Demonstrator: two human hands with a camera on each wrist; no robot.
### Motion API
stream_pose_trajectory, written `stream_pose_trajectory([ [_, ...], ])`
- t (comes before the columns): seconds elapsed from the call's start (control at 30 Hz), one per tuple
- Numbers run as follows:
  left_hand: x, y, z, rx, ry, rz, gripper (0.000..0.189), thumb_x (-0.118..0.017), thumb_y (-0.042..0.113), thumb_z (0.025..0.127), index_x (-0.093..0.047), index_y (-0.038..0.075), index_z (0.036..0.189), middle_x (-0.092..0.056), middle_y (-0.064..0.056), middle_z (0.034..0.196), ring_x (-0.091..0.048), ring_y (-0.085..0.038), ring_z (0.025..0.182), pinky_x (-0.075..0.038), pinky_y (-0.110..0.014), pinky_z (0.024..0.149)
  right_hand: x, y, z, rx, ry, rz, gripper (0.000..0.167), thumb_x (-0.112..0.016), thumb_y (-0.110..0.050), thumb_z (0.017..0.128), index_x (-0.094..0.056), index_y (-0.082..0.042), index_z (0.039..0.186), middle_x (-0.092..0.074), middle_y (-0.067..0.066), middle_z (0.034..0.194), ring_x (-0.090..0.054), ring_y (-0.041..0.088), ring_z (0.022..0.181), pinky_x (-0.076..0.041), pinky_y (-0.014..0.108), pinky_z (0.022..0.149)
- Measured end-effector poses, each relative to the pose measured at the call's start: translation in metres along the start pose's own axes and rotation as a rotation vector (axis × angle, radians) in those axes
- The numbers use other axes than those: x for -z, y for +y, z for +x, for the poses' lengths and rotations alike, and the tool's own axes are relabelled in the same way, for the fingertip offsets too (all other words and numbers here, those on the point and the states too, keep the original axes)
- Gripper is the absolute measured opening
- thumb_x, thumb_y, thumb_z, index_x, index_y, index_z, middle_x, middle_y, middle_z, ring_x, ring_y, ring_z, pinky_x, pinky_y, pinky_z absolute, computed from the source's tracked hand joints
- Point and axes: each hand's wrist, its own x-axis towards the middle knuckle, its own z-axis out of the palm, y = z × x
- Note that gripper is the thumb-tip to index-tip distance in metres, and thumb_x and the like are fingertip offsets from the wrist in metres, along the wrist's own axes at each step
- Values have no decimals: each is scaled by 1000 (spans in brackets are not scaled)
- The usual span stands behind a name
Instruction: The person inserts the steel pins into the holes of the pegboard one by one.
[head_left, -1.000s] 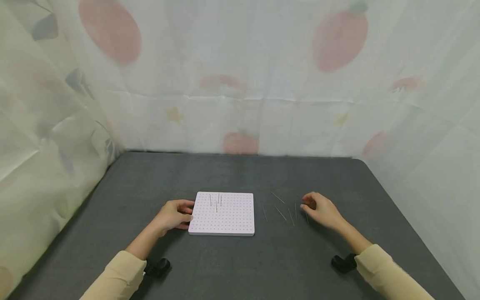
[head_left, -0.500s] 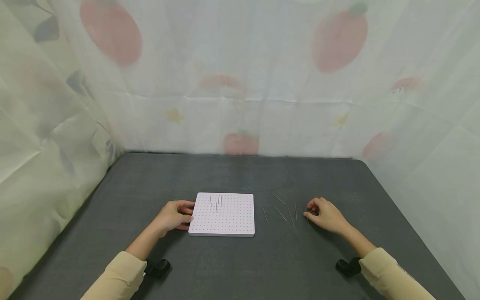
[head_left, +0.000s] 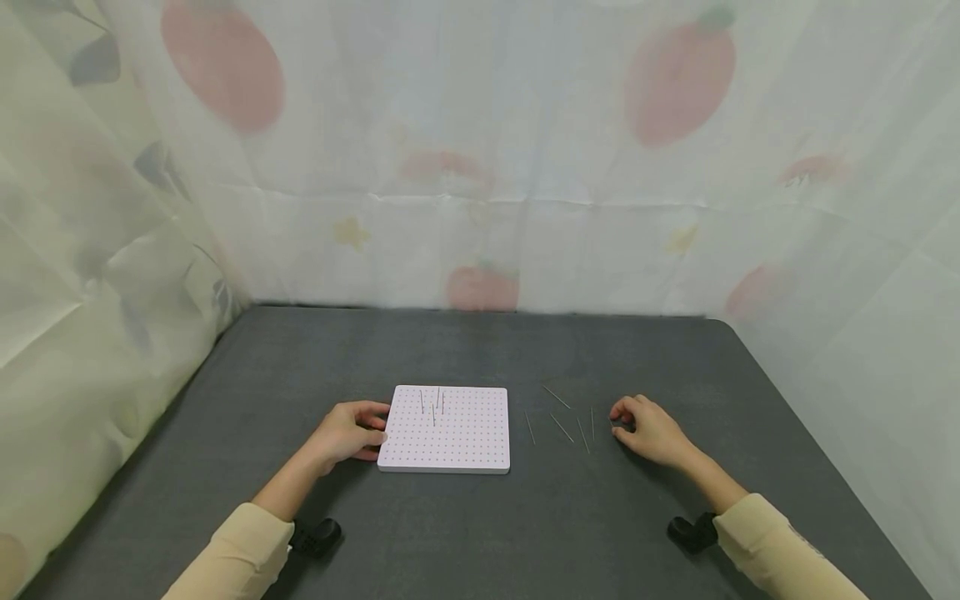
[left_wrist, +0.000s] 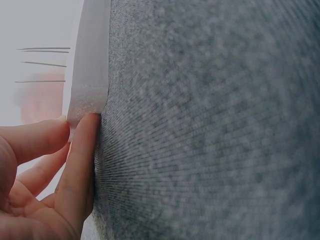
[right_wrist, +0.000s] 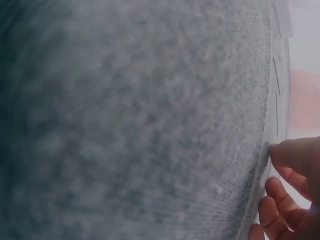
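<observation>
My left hand pinches the left edge of a white pegboard, thumb at the upper edge. Close up in the left wrist view, the thumb and a finger of the left hand grip the board's corner. Several thin metal pins stand upright in its holes, towards the far left. Low over the table at the right, my right hand has its fingers curled. The right wrist view has the right hand's thumb tip at the table surface; whether a pin is between the fingertips is hidden.
Several loose pins lie scattered on the dark grey table between the board and my right hand. A pale curtain with fruit prints hangs behind the table and along both sides.
My right hand shifted slightly right and nearer, then stayed almost in place. The pin visible beneath its thumb half a second ago no longer shows there. Left hand and pegboard have not moved.
</observation>
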Motion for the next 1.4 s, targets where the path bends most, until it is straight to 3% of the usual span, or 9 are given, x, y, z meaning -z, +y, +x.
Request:
stream_pose_trajectory([
  [0.5,0,1,-1,4,3,3,50,-65,-4,79,-52,0,127,-57,-16,101,-62,-18,76,-57,-35,62,-1,-2,4,2,7,32,19,-63,3,78,-63,-13,86,-52,-1,79,-44,10,70,-38,25,59],
  [0.77,0,0,-1,2,-3,2,50,-65,-4,80,-51,-1,127,-56,-17,102,-62,-18,77,-57,-36,63,-4,4,-2,87,115,138,5,-66,-11,83,-61,-13,83,-52,-2,76,-45,7,65,-38,25,54],
  [1.03,1,1,-2,6,-1,-1,49,-65,-4,80,-51,-1,127,-56,-17,102,-62,-18,77,-57,-35,63,4,-5,-2,-144,43,136,5,-67,-13,83,-64,-10,85,-56,-3,75,-47,7,64,-40,25,58],
  [1.4,1,2,-2,-1,-1,4,50,-66,-4,79,-52,-2,126,-57,-16,101,-62,-18,77,-57,-36,62,1,-5,-1,-206,10,90,3,-66,-13,81,-64,-12,83,-57,-2,74,-49,10,65,-39,29,58],
])
